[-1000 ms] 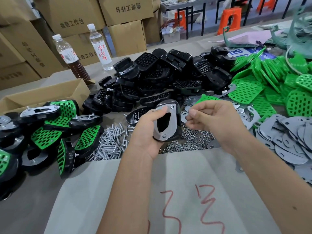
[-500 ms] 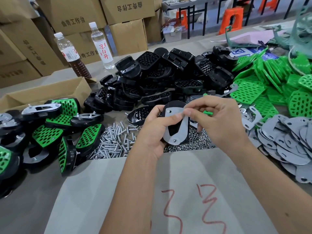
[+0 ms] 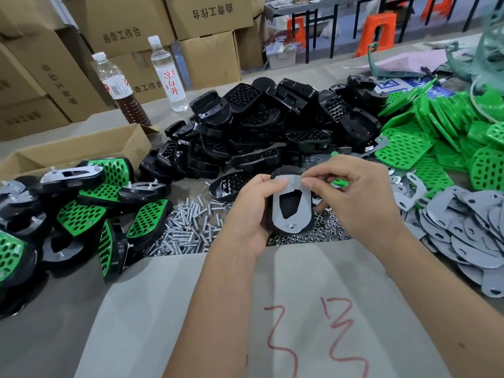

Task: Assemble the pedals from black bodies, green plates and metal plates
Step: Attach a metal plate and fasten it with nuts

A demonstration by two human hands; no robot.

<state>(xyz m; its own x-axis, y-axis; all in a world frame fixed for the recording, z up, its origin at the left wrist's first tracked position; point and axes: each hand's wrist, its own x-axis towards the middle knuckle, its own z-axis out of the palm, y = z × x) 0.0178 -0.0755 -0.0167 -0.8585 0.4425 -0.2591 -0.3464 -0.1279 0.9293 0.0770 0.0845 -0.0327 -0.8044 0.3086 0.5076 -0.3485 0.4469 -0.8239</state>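
My left hand (image 3: 249, 214) grips a black pedal body (image 3: 308, 223) upright at the middle of the table, with a grey metal plate (image 3: 282, 218) lying on its face. A screw end shows at the plate's lower hole. My right hand (image 3: 354, 197) pinches the plate's top edge between thumb and forefinger. A green plate edge (image 3: 339, 182) peeks out behind the right hand's fingers. Behind lie the heap of black bodies (image 3: 261, 132), the green plates (image 3: 447, 132) at right and the loose metal plates (image 3: 469, 227) at far right.
Screws (image 3: 188, 227) and nuts (image 3: 324, 227) are strewn under my hands. Assembled green-and-black pedals (image 3: 81, 214) pile up at left beside an open carton (image 3: 73, 151). Two bottles (image 3: 169, 75) stand at the back. Grey paper with red marks (image 3: 300, 323) covers the near table.
My left hand has tilted the body so the metal plate faces me. My right hand has come in from the right and taken the plate's top edge.
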